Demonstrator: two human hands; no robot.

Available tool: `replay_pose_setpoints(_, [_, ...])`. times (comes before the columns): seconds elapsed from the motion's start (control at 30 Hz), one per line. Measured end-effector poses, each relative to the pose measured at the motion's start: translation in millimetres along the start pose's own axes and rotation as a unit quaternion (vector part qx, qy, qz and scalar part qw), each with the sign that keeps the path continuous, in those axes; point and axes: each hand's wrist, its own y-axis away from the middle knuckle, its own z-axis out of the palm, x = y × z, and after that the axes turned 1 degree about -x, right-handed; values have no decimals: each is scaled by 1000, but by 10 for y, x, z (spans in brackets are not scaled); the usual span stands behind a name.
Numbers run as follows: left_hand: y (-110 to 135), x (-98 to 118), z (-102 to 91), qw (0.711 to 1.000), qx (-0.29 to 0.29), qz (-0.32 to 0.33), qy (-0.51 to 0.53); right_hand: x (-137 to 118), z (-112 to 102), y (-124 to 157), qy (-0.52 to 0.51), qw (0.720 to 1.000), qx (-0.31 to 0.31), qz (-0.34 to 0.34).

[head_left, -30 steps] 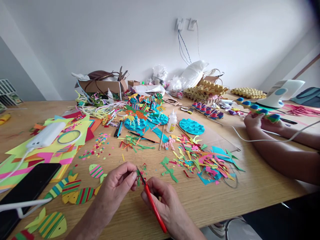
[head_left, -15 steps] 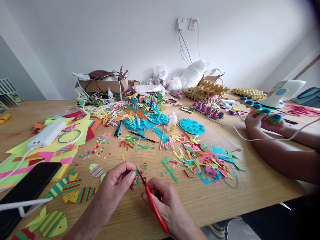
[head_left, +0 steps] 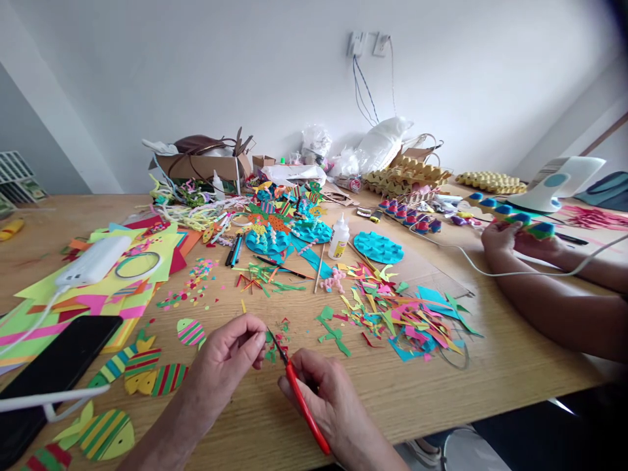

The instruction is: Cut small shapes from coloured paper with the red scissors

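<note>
My right hand (head_left: 326, 392) grips a pair of scissors (head_left: 305, 407) with red handles, the dark blades pointing up and to the left. Thumb and fingertips pressed together, my left hand (head_left: 235, 353) pinches something too small to make out, close to the blade tips. Tiny green and red paper snippets (head_left: 282, 327) lie on the table just behind the blades. Left of my left forearm are striped paper fish, among them a yellow and green fish (head_left: 106, 434), a red and green fish (head_left: 169, 380) and a pink-striped fish (head_left: 190, 331).
Coloured paper scraps (head_left: 417, 320) spread right of centre. A glue bottle (head_left: 339, 237) stands by a blue egg-carton piece (head_left: 377, 247). At left are a black phone (head_left: 59, 373) and a white power bank (head_left: 95, 261). Another person's hands (head_left: 505, 239) hold a painted egg-carton strip (head_left: 513, 216), a white cable nearby.
Both hands stay in nearly the same pose, the scissors by the left fingertips. The whole view has shifted very slightly.
</note>
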Motion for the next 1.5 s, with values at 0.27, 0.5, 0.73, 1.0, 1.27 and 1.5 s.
replay_pose_setpoints(0.27, [-36,51,-84,998,-36,1,-46,25,-19,0,20,1000,-14,-4])
replay_pose_setpoints(0.5, [-148,-20,-280,994,-52,-11,-96,-41,-142,-41,189,981,-36,-15])
replay_pose_setpoints(0.73, [-373,4,-980,914,16,27,-404,80,-235,-61,340,939,-36,17])
replay_pose_setpoints(1.0, [-562,-227,-1608,864,-13,-60,-499,267,-239,-13,381,923,-58,23])
replay_pose_setpoints(1.27, [-726,-362,-1673,809,-73,-125,-569,301,-242,-28,420,907,-24,-3])
replay_pose_setpoints(1.5, [-758,-422,-1717,783,-53,-109,-611,324,-252,-7,450,892,-12,-32])
